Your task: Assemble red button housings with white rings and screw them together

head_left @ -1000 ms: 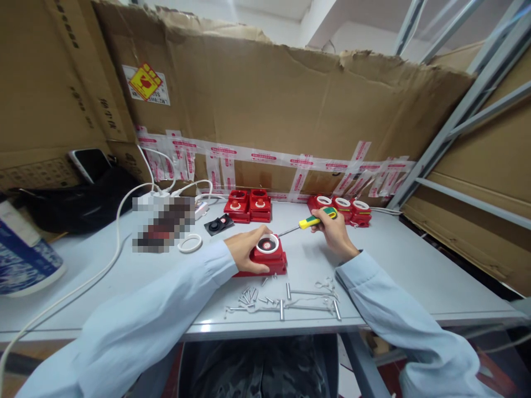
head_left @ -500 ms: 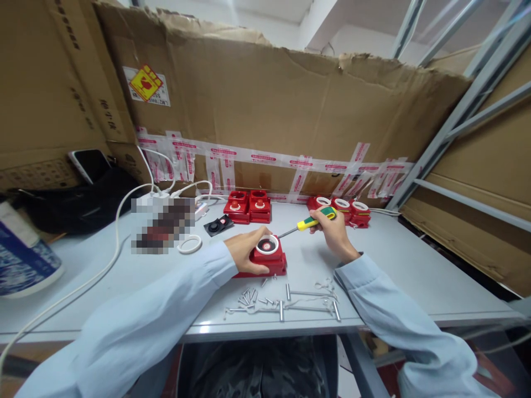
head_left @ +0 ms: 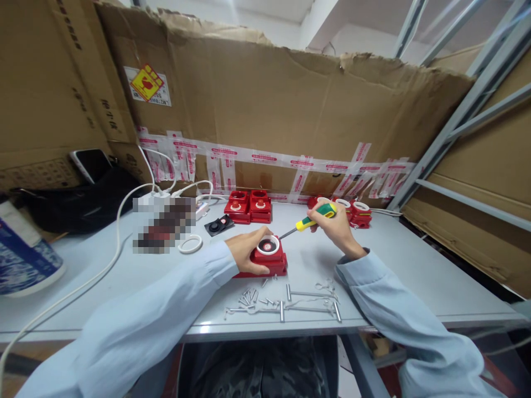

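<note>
My left hand point(head_left: 248, 251) grips the left side of a red housing point(head_left: 276, 264) that lies on the grey table. A white ring point(head_left: 274, 239) with a dark round centre sits on top of the housing. In my right hand point(head_left: 335, 228) is a green and yellow screwdriver point(head_left: 306, 223), its shaft slanting down to the left. The tip meets the right edge of the white ring, though whether it touches is hard to see. Screws point(head_left: 250, 297) and metal pins point(head_left: 282, 311) lie in front of the housing.
Two red housings point(head_left: 248, 207) stand at the back, and three more with white rings point(head_left: 361, 215) behind my right hand. A loose white ring point(head_left: 189, 244), black parts point(head_left: 218, 225), a white cable point(head_left: 118, 237) and a tub point(head_left: 27, 260) are on the left.
The screwdriver handle has tilted up a little and my right wrist has shifted slightly to the right. My left hand and the housing look the same.
</note>
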### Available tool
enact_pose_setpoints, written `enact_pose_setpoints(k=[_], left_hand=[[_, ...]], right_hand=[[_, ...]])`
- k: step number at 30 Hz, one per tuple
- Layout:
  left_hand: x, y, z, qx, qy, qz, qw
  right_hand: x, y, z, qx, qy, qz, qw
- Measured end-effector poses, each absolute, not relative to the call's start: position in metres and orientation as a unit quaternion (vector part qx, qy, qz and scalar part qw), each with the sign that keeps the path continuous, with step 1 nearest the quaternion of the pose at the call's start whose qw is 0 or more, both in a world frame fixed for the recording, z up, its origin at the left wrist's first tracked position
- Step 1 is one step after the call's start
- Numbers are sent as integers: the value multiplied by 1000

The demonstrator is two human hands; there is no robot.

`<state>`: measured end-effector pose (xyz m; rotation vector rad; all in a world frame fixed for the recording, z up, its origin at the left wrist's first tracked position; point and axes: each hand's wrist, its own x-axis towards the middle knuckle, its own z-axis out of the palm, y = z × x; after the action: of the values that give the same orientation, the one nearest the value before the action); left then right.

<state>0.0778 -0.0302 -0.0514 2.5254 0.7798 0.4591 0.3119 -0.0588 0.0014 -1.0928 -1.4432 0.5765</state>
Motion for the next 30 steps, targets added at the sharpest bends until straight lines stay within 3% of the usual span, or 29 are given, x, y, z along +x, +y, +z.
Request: enact_pose_setpoints(k=[11, 19, 23, 30], left_hand=[[78, -28, -53, 916, 282, 169, 227], [79, -25, -58, 921, 267, 181, 220], [79, -25, -58, 921, 265, 183, 220], [78, -26, -57, 921, 269, 174, 224]], right_hand=[[276, -51, 39, -512, -755, 12, 409], [253, -40, 26, -475, -751, -33, 459], [254, -42, 26, -485, -766, -93, 411], [266, -49, 37, -407, -821, 53, 396]])
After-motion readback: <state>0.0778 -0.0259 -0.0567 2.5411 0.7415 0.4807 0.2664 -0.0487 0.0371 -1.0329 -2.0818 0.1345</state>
